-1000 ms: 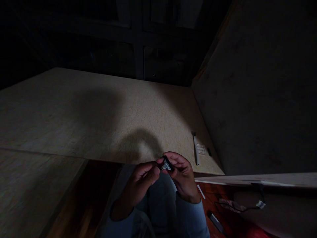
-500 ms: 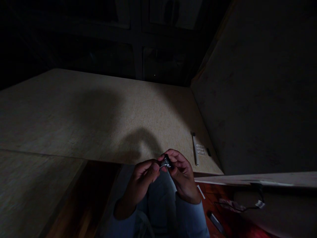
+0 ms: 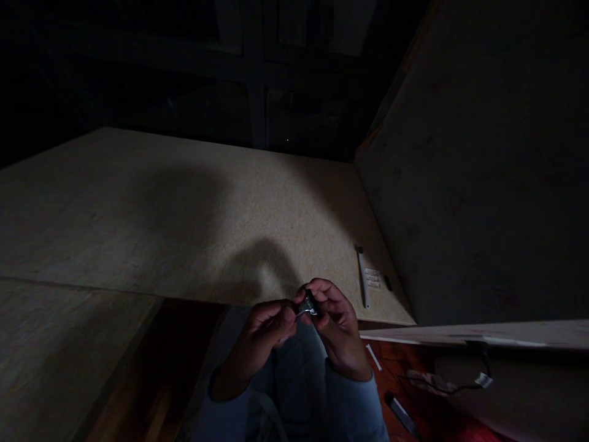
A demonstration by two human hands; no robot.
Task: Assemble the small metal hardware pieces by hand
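Observation:
Both hands meet just over the near edge of the table, around a small black-and-silver metal piece (image 3: 310,304) whose exact kind I cannot make out. My right hand (image 3: 342,328) holds its dark side between thumb and fingers. From the left, my left hand (image 3: 267,328) pinches a thin shiny end of the same piece between thumb and forefinger. Part of the piece is covered by the fingertips. To the right on the table lies a long pale stick with a dark tip (image 3: 363,279), beside a small clear plastic pack (image 3: 372,278) and a short black object (image 3: 388,283).
The pale table (image 3: 276,202) runs up to dark window panes, with a wall (image 3: 483,184) along its right side. Below right, on the reddish floor, are a white strip (image 3: 373,356), a dark-and-light bar (image 3: 401,415) and a black cable (image 3: 453,390). The room is dim.
Both hands stay in nearly the same place. The metal piece has turned slightly in the fingers, and the left fingertips sit a touch lower on its thin end.

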